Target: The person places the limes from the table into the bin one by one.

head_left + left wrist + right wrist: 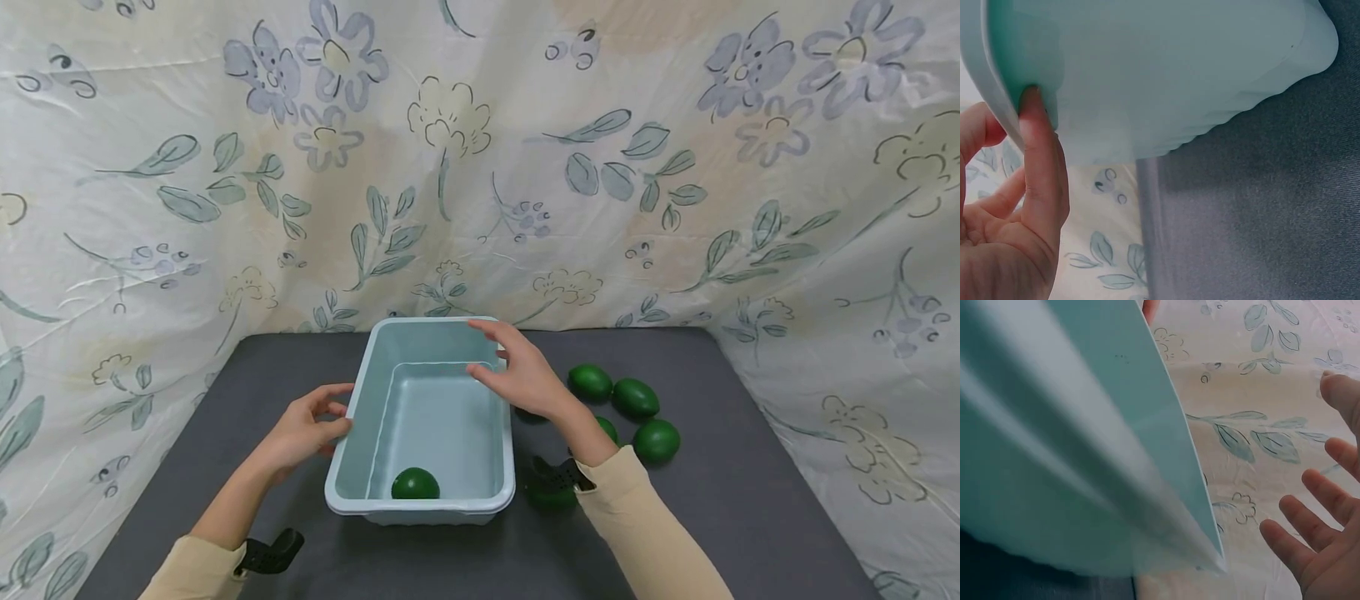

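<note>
A pale blue rectangular plastic basin (450, 417) is at the middle of the dark table. Inside it, at the near end, lies one dark green, smooth, avocado-like fruit (416, 483). My left hand (303, 429) holds the basin's left rim; in the left wrist view a fingertip (1032, 94) presses the outer wall beneath the lip. Over the basin's right rim hovers my right hand (521, 371), thumb and fingers spread, nothing in its grasp. The right wrist view has that hand's fingers (1304, 519) apart from the basin wall (1072, 462).
Several more green fruits (635, 398) lie on the table (720, 500) to the right of the basin, some partly hidden by my right forearm. A floral cloth (465, 167) hangs behind the table and along its sides. Black straps (273, 552) circle both wrists.
</note>
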Demonstrator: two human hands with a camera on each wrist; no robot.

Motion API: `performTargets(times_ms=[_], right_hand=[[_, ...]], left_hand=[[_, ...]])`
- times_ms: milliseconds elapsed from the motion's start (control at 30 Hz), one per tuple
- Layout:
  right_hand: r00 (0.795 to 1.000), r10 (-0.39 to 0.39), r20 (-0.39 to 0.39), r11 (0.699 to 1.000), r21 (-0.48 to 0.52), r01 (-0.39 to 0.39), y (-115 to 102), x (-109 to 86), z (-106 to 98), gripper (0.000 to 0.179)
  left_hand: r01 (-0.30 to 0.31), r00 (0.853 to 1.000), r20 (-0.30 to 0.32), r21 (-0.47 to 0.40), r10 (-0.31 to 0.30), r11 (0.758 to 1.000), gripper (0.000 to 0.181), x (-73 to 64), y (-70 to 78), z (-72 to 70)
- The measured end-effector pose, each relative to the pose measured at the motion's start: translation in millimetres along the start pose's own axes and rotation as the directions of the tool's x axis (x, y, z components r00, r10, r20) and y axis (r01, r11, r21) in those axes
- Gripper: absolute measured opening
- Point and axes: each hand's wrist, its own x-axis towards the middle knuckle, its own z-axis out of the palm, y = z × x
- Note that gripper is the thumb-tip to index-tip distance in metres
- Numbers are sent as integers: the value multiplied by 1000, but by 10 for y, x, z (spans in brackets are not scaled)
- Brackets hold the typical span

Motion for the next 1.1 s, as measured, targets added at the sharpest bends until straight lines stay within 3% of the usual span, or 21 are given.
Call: performTargets(times_ms=[233,533,867,1100], right_hand=[[998,-42,-41,999,-21,41,73,-172,-158,57],[997,-59,-44,998,22,60,189,-422,-338,58],[997,-66,-30,998,9,67,63,-705,-417,55],[999,-48,-19,999,24,49,216,-934,-331,55]], left_hand=[[1,1000,-1,-4,-1,1000,56,-2,-1,4],[-4,1000,9,-3,4,1000,57,-12,12,-9],[-1,1000,11,-5,1,1000,57,1,17,-22],[-1,1000,10,-5,1,1000,57,-7,13,-17]])
